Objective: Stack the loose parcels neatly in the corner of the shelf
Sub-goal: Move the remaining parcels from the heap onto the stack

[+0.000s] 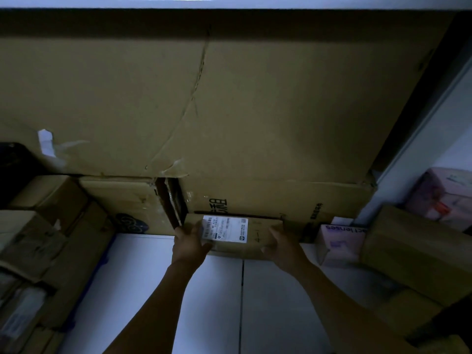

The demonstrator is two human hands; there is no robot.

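Observation:
A small brown cardboard parcel (258, 235) with a white shipping label lies at the back of the white shelf (153, 290), against flattened cardboard. My left hand (190, 245) grips its left end, thumb over the label. My right hand (283, 247) grips its right end, fingers curled round the edge. Both forearms reach in from below.
A large cardboard sheet (229, 98) lines the back. Stacked brown boxes (43, 226) fill the left side. To the right sit a pale contact-lens box (339, 245), a brown box (413, 246) and a pinkish box (444, 195).

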